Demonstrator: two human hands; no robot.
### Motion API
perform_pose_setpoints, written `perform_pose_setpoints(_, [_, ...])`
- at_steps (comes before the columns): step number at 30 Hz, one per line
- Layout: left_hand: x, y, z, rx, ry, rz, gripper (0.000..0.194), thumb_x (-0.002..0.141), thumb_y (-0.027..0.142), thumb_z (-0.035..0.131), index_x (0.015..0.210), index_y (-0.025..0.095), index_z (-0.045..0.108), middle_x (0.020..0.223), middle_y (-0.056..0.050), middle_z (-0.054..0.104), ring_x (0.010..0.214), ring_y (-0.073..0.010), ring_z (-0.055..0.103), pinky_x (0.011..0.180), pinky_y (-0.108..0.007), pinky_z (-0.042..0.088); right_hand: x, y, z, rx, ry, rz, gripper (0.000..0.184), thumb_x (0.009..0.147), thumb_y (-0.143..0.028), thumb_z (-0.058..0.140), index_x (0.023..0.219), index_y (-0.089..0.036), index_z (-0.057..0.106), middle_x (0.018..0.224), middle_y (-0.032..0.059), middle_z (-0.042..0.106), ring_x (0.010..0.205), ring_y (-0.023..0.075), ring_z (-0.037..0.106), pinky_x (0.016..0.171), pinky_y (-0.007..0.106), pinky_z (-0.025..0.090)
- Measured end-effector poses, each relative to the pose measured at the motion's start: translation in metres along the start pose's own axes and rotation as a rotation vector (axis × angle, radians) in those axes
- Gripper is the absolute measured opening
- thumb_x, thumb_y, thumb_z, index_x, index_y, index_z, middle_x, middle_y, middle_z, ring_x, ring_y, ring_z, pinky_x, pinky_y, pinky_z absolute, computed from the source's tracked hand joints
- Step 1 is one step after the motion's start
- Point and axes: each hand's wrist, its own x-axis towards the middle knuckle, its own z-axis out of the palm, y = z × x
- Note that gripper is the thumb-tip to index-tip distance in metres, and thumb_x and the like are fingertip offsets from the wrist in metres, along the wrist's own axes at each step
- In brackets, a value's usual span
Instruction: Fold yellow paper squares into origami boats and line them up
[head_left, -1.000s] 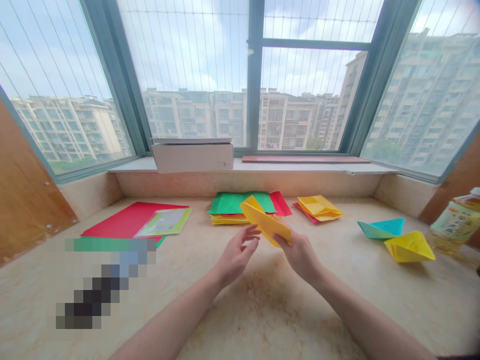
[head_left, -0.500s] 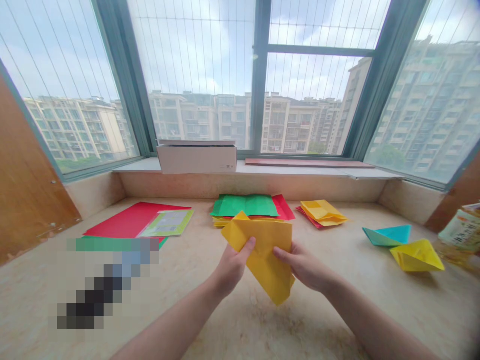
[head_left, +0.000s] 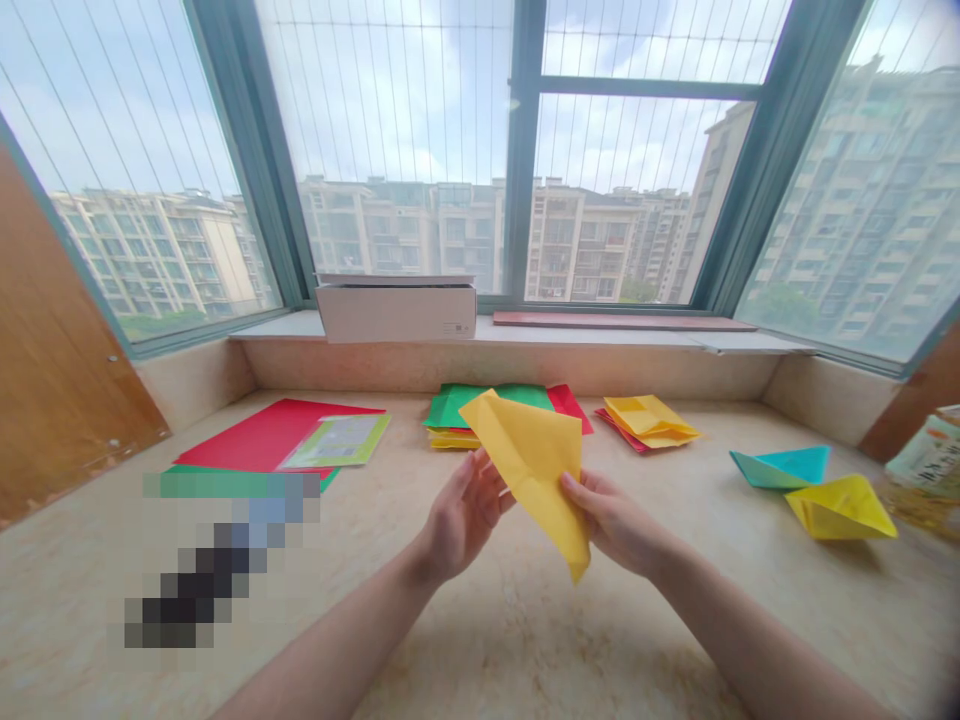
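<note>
A folded sheet of yellow paper [head_left: 536, 450] is held up above the stone-patterned counter, one corner pointing down and another to the upper left. My right hand [head_left: 611, 520] grips its right edge, thumb in front and fingers hidden behind. My left hand [head_left: 463, 515] is at the paper's left edge with fingers apart; the fingertips reach behind the sheet, so whether they touch it cannot be seen. Just beyond the held sheet lies a stack with green paper [head_left: 457, 407] on top and red and yellow sheets showing.
At right are a blue paper boat [head_left: 784, 467], a yellow paper boat [head_left: 844, 508] and a clear labelled container [head_left: 926, 470]. Folded yellow and red papers [head_left: 649, 420] lie back right. Red sheets [head_left: 262, 437] and a packet [head_left: 341, 442] lie left, near a blurred-out patch. A white box [head_left: 397, 312] stands on the sill.
My left thumb has come off the front of the yellow paper and the left fingers have spread. The paper has turned and tilted in my right hand, its lower tip shifting right.
</note>
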Motion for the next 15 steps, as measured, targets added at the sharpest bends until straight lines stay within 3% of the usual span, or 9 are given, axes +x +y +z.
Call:
perform_pose_setpoints(5, [-0.001, -0.012, 0.001, 0.096, 0.002, -0.019, 0.049, 0.089, 0.057, 0.057, 0.122, 0.02, 0.061, 0.12, -0.011, 0.069, 0.118, -0.0282, 0.061, 0.094, -0.038, 0.052, -0.001, 0.004, 0.002, -0.092, -0.061, 0.061, 0.045, 0.086, -0.057, 0.063, 0.108, -0.018, 0.071, 0.097, 0.0091, 0.074, 0.082, 0.0223, 0.069, 0.074, 0.032, 0.054])
perform_pose_setpoints(11, [0.003, -0.016, -0.005, 0.275, 0.122, 0.059, 0.053, 0.082, 0.062, 0.063, 0.115, 0.02, 0.062, 0.105, -0.01, 0.073, 0.104, -0.027, 0.067, 0.081, -0.035, 0.056, 0.005, 0.024, 0.015, -0.247, 0.009, -0.041, 0.041, 0.08, -0.057, 0.068, 0.089, -0.017, 0.072, 0.081, 0.0052, 0.073, 0.071, 0.0203, 0.065, 0.066, 0.032, 0.051])
perform_pose_setpoints(13, [0.006, -0.016, -0.008, 0.284, 0.175, 0.077, 0.048, 0.082, 0.057, 0.066, 0.111, 0.019, 0.062, 0.102, -0.01, 0.073, 0.098, -0.0252, 0.068, 0.079, -0.034, 0.056, 0.007, 0.03, 0.017, -0.256, 0.028, -0.058, 0.04, 0.08, -0.055, 0.07, 0.093, -0.017, 0.07, 0.082, 0.0052, 0.072, 0.07, 0.0193, 0.064, 0.065, 0.031, 0.051])
perform_pose_setpoints(15, [0.01, -0.015, -0.011, 0.27, 0.233, 0.105, 0.044, 0.083, 0.053, 0.067, 0.106, 0.017, 0.062, 0.1, -0.009, 0.072, 0.094, -0.0235, 0.069, 0.077, -0.033, 0.056, 0.007, 0.031, 0.017, -0.25, 0.055, -0.06, 0.048, 0.08, -0.052, 0.072, 0.113, -0.018, 0.063, 0.085, 0.0056, 0.071, 0.068, 0.0181, 0.063, 0.06, 0.029, 0.05])
